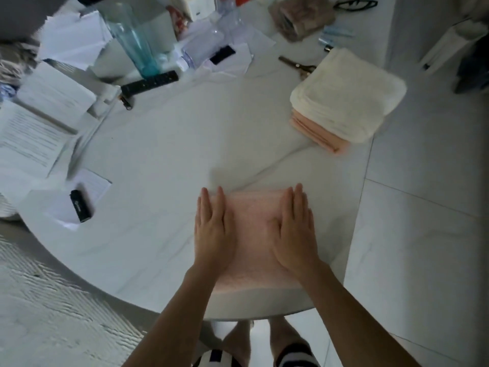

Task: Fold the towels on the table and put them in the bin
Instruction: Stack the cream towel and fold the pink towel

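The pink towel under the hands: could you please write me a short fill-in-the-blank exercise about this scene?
1. Both hands, left hand and right hand, press flat on the ____ towel.
2. The stack of towels has ____ towels on top.
3. The black remote lies on the ____.

Missing words: pink; white; table

A pink towel [252,234] of matt, nubbly cloth is seen on the smooth, glossy, marble-veined surface [164,160]. The stack [346,99] is soft terry; the vase [135,38] is clear glass.

A folded pink towel [252,234] lies flat at the table's near edge; folded cream and pink towels [346,99] are stacked far right.
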`<state>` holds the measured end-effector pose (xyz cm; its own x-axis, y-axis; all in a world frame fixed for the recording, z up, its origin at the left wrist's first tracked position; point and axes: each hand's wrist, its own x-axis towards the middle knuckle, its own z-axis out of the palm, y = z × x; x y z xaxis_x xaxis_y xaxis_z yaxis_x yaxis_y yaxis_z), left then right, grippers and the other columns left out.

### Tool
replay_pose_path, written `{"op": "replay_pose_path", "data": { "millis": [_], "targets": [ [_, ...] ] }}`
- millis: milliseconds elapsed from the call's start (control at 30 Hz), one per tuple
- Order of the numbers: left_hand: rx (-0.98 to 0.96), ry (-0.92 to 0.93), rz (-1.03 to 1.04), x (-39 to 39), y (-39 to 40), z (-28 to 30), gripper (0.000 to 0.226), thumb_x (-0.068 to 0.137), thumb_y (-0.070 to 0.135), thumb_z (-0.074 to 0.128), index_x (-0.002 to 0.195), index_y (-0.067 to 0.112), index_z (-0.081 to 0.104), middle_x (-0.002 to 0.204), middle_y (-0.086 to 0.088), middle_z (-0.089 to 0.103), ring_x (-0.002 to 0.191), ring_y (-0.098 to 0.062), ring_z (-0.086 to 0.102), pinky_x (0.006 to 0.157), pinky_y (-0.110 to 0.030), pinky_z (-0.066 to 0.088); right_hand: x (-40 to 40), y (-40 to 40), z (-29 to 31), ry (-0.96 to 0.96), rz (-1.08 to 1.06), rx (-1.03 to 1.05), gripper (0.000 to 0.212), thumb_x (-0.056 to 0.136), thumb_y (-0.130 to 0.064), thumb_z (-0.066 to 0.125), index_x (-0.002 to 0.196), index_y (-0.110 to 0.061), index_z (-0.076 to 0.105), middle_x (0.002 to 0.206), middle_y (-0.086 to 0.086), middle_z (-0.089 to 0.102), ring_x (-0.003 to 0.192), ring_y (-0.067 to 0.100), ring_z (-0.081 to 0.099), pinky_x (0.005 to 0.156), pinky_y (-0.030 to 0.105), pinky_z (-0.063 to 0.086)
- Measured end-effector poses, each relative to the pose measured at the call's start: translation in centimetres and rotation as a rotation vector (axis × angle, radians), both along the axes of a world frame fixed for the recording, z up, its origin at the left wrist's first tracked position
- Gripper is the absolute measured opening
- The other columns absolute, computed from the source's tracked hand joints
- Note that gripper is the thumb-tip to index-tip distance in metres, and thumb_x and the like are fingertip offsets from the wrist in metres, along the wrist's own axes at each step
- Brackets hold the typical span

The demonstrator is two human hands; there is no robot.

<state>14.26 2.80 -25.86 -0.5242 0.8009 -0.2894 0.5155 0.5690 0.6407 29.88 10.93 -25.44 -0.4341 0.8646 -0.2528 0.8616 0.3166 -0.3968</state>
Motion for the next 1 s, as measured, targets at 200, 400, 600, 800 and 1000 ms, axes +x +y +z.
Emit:
{"op": "replay_pose_path", "data": {
  "millis": [200, 400, 600, 800, 1000],
  "targets": [
    [-0.091, -0.351, 0.339, -0.7, -2.6, 3.6, 0.071, 0.099, 0.04, 0.049, 0.158, 0.017, 0.017, 0.143, -0.006, 0.048, 0.134, -0.029, 0.045, 0.11, -0.048, 0.04, 3.0, -1.0, 1.8, 0.202, -0.377, -0.31, 0.059, 0.099, -0.037, 0.045, 0.15, -0.011, 0.035, 0.145, 0.011, 0.049, 0.134, 0.03, 0.047, 0.105, 0.044, 0.044],
    [-0.166, -0.88, 0.548, -0.4, -5.5, 5.2, 0.039, 0.094, 0.041, 0.062, 0.112, 0.008, 0.069, 0.11, -0.009, 0.074, 0.103, -0.03, 0.07, 0.095, -0.051, 0.055, 4.4, -3.0, 3.9, 0.283, -0.643, -0.633, 0.043, 0.095, -0.045, 0.051, 0.121, -0.013, 0.06, 0.11, 0.003, 0.064, 0.093, 0.021, 0.058, 0.076, 0.034, 0.044],
    [-0.109, -0.974, 0.561, -1.1, -4.8, 6.9, 0.046, 0.093, 0.047, 0.062, 0.119, 0.009, 0.066, 0.118, -0.011, 0.071, 0.11, -0.032, 0.067, 0.099, -0.054, 0.052, 5.1, -0.7, 7.7, 0.487, -0.75, -0.836, 0.031, 0.087, -0.046, 0.067, 0.096, -0.016, 0.07, 0.097, 0.002, 0.074, 0.092, 0.021, 0.068, 0.08, 0.034, 0.053],
    [0.039, -0.975, 0.619, 2.2, -2.7, 9.3, 0.041, 0.096, 0.049, 0.057, 0.118, 0.016, 0.062, 0.117, -0.011, 0.069, 0.105, -0.031, 0.068, 0.089, -0.052, 0.057, 6.3, 2.4, 11.4, 0.52, -0.58, -0.733, 0.028, 0.092, -0.043, 0.061, 0.11, -0.024, 0.069, 0.107, 0.0, 0.073, 0.099, 0.021, 0.068, 0.09, 0.04, 0.055],
    [0.2, -1.144, 0.573, 5.8, 5.1, 11.7, 0.053, 0.095, 0.046, 0.059, 0.13, 0.006, 0.06, 0.125, -0.018, 0.067, 0.114, -0.037, 0.066, 0.09, -0.048, 0.057, 8.7, 11.2, 15.7, 0.573, -0.5, -0.457, 0.007, 0.091, -0.037, 0.064, 0.092, -0.04, 0.07, 0.092, -0.021, 0.069, 0.085, 0.002, 0.066, 0.063, 0.021, 0.047]
  ]
}}
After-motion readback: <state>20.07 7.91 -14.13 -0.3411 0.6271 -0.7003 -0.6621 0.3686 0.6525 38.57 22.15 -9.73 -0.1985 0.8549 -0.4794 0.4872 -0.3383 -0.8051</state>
